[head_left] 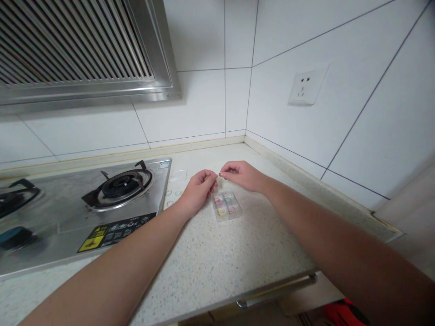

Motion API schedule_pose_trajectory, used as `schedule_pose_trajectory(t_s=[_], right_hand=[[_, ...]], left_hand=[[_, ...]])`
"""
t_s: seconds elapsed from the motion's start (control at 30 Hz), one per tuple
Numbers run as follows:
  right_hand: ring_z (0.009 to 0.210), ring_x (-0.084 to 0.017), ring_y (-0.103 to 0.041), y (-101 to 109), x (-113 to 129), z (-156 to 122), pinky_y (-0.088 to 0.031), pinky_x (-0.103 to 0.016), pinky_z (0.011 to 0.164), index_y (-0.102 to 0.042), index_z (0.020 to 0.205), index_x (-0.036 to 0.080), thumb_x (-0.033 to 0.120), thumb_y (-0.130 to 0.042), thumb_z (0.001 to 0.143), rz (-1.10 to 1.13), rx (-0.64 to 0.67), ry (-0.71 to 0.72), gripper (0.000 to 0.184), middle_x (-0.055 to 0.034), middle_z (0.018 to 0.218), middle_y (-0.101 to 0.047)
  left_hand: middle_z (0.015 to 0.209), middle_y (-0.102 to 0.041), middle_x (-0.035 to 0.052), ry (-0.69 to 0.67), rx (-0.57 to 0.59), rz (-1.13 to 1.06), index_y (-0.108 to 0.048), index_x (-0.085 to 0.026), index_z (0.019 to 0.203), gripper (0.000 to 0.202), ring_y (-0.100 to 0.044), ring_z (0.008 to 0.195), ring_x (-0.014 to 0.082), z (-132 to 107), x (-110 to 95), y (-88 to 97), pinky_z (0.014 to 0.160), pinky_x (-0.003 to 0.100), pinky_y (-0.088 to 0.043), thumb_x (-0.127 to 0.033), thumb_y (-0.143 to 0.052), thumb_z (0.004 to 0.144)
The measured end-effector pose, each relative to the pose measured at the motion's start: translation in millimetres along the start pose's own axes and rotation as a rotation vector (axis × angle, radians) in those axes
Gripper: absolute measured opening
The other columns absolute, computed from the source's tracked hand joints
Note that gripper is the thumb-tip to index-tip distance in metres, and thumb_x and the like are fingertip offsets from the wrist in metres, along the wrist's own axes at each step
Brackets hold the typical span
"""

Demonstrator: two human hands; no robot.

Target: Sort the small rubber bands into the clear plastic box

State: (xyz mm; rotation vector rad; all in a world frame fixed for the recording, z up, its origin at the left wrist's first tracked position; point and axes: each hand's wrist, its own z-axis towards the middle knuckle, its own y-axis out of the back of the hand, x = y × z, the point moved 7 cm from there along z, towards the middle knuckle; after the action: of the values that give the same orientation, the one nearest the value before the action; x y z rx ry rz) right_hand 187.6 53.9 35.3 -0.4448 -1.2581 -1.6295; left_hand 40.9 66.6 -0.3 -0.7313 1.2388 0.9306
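Pinching 1 tiny item between them, left hand and right hand hover just beside clear box; steadiness seems key.

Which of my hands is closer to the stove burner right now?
Left. The left hand is just to the right of the burner; the right hand is farther right, beyond the left one.

A pale speckled stone table is seen, bounded by tiled walls at 12 and 3 o'clock. A steel gas stove is set on it at 9 o'clock. Near the middle, 1 small clear plastic box of coloured bits is laid flat. At its 11 o'clock, just beside the stove, 1 clear flat piece is laid.
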Motion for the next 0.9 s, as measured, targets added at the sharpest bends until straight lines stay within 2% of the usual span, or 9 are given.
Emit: schedule_pose_trajectory(t_s=[0.17, 0.37, 0.9], right_hand=[[0.08, -0.017, -0.061, 3, 2, -1, -0.047, -0.032, 0.076, -0.072, 0.091, 0.018, 0.042, -0.066, 0.087, -0.007, -0.009, -0.015, 0.025, -0.003, 0.084, -0.071], [0.08, -0.016, -0.061, 3, 7, -1, -0.047, -0.032, 0.076, -0.071, 0.089, 0.018, 0.042, -0.066, 0.088, 0.017, 0.033, 0.015, 0.024, -0.0026, 0.084, -0.07], [0.069, -0.013, -0.052, 8, 11, -4, -0.04, -0.029, 0.066, -0.066, 0.082, 0.017, 0.039, -0.073, 0.081, 0.05, 0.021, 0.004, 0.024, 0.0006, 0.073, -0.061]], left_hand=[[0.083, -0.066, 0.0013, -0.028, -0.019, 0.021, -0.065, -0.019, 0.093, 0.023, -0.049, 0.057, 0.0094, -1, -4, 0.0, 0.044, 0.021, -0.034, -0.041, -0.066, 0.086], [0.078, -0.067, 0.0016, -0.043, -0.047, 0.034, -0.068, -0.018, 0.089, 0.024, -0.047, 0.054, 0.0091, -1, -6, 0.8, 0.046, 0.023, -0.034, -0.042, -0.07, 0.083], [0.076, -0.064, -0.0003, -0.038, 0.008, 0.024, -0.069, -0.017, 0.093, 0.026, -0.047, 0.055, 0.0075, -3, -7, -2.3, 0.049, 0.021, -0.034, -0.041, -0.071, 0.084]])
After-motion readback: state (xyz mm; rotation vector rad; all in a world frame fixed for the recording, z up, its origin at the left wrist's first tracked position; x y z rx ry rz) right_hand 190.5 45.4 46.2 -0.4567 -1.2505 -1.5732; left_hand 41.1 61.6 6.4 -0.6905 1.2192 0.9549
